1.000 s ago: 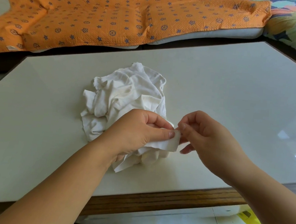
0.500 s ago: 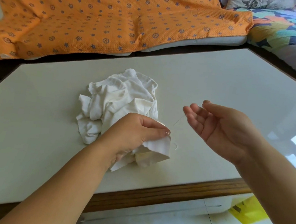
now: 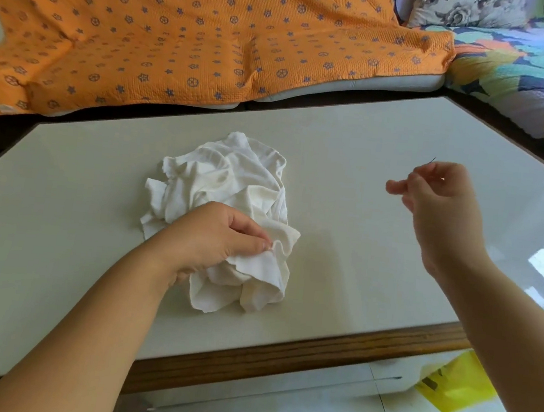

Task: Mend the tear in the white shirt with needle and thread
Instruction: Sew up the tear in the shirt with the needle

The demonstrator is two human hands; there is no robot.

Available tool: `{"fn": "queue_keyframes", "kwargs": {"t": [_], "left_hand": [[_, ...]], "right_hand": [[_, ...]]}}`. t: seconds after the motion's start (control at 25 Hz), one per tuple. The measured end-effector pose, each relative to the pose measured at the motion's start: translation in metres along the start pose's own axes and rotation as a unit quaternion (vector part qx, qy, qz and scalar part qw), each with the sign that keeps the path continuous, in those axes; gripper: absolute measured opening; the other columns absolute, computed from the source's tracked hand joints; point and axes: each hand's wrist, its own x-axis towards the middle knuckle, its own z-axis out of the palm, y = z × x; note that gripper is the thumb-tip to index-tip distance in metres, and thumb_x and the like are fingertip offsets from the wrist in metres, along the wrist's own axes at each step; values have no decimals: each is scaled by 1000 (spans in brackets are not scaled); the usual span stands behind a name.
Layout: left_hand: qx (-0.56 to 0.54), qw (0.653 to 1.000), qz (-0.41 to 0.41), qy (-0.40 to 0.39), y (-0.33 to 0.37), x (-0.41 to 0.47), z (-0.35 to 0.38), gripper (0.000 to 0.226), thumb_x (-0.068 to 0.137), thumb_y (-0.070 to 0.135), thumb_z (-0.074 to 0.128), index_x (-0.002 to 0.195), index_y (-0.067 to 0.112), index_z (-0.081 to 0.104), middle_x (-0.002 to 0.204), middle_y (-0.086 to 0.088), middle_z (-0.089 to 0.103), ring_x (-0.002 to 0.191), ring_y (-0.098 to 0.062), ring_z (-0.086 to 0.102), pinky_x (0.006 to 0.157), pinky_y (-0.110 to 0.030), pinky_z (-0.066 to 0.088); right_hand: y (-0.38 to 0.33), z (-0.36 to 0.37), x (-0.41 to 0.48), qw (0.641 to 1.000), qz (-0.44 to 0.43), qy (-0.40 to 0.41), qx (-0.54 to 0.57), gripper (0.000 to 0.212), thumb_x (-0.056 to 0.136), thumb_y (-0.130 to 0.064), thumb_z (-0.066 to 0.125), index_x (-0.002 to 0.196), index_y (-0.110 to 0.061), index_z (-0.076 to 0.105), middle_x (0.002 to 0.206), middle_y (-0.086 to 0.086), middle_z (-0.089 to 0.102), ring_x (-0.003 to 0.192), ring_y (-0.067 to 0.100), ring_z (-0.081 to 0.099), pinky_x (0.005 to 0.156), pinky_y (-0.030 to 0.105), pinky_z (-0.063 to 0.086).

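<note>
Well apart, a person's two hands are seen over a pale tabletop [image 3: 61,217] that fills the middle of the frame. The left hand [image 3: 213,241], at centre, rests on a crumpled white shirt [image 3: 233,181] and pinches a fold of it between thumb and forefinger, the other fingers curled onto the cloth. The shirt lies bunched on the tabletop, left of centre, its lower folds spilling out beneath the palm towards the wooden front edge [image 3: 282,354]; the tear cannot be picked out among the creases.

The right hand [image 3: 441,207], raised at right of centre and clear of the shirt, holds a needle [image 3: 432,160] pinched between thumb and forefinger, with the dark tip standing out above the fingers and the remaining fingers loosely bent. The thread is too fine to make out between hand and cloth.

Across the top of the frame an orange blanket [image 3: 180,45] printed with blue stars and circles covers a grey cushion, and at upper right lies a multicoloured quilt [image 3: 529,75] with a floral pillow [image 3: 466,8] behind it. At lower right, on the tiled floor [image 3: 276,407] below the tabletop, sits a yellow bag [image 3: 456,383], partly hidden by the right forearm. Window light glares off the tabletop's right side
</note>
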Motion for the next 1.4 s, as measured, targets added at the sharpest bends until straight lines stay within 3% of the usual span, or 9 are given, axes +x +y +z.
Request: {"fn": "queue_keyframes", "kwargs": {"t": [0.2, 0.52, 0.68, 0.76, 0.84, 0.96, 1.12, 1.24, 1.4], "left_hand": [[123, 986, 14, 110, -1, 4, -4, 7, 87, 27, 74, 81, 30, 76, 82, 11, 74, 83, -10, 68, 79, -30, 54], [357, 905, -9, 231, 9, 4, -3, 18, 91, 27, 59, 83, 25, 75, 82, 7, 73, 78, -15, 63, 67, -31, 49], [103, 983, 53, 140, 12, 1, 8, 8, 91, 30, 70, 94, 27, 76, 90, 11, 72, 87, -6, 64, 71, -22, 49], [-8, 995, 83, 60, 18, -6, 20, 7, 88, 26, 74, 93, 24, 77, 91, 9, 74, 87, -4, 65, 71, -16, 47], [-73, 991, 109, 2, 26, -10, 32, 6, 87, 20, 74, 91, 21, 77, 88, 7, 76, 82, 0, 68, 69, -12, 50], [-143, 979, 123, -78, 42, -11, 46, 8, 86, 17, 74, 93, 17, 77, 86, 2, 77, 78, -4, 70, 67, -14, 52], [-177, 963, 137, -149, 65, 0, 69, 15, 84, 20, 75, 98, 14, 77, 94, -7, 77, 87, -16, 73, 73, -25, 56], [-175, 961, 144, -155, 81, 10, 91, 10, 83, 23, 76, 93, 19, 78, 91, -1, 78, 89, -16, 72, 73, -25, 55], [-186, 952, 153, -190, 110, 19, 121, 6, 85, 20, 75, 91, 18, 77, 85, 2, 78, 77, -9, 73, 65, -19, 55]], "right_hand": [[10, -13, -11, 979, -48, -61, -188, 9, 101, -16, 40, 102, -20, 48, 85, -10, 67, 77, 15, 58, 50, 16, 39], [11, -58, -23, 961, -52, -46, -268, 13, 102, -14, 35, 106, -18, 46, 93, 1, 64, 77, 9, 52, 58, 31, 42], [4, -48, -34, 973, -39, -62, -221, 9, 101, -15, 40, 103, -18, 48, 91, -2, 69, 68, 10, 55, 54, 27, 44], [-2, -32, -43, 988, -30, -88, -127, 6, 99, -16, 47, 96, -19, 52, 83, -3, 73, 72, 17, 65, 66, 34, 55], [-7, -15, -56, 989, -37, -124, -66, 11, 98, -14, 50, 91, -22, 52, 79, -2, 73, 80, 14, 70, 79, 37, 57], [-9, -1, -74, 988, -53, -139, -38, 15, 98, -12, 50, 89, -25, 50, 80, -4, 69, 74, 5, 65, 74, 31, 52], [-4, -23, -83, 993, -6, -117, 22, 9, 99, -15, 50, 93, -22, 51, 89, 11, 69, 87, 30, 67, 86, 48, 55], [-2, -50, -82, 997, 8, -60, 40, 13, 100, -9, 44, 92, -19, 47, 69, 3, 67, 77, 25, 68, 90, 47, 55], [-7, -78, -68, 999, 0, 17, 42, 13, 101, -7, 43, 93, -18, 46, 76, 5, 65, 63, 17, 64, 62, 34, 55]]}}
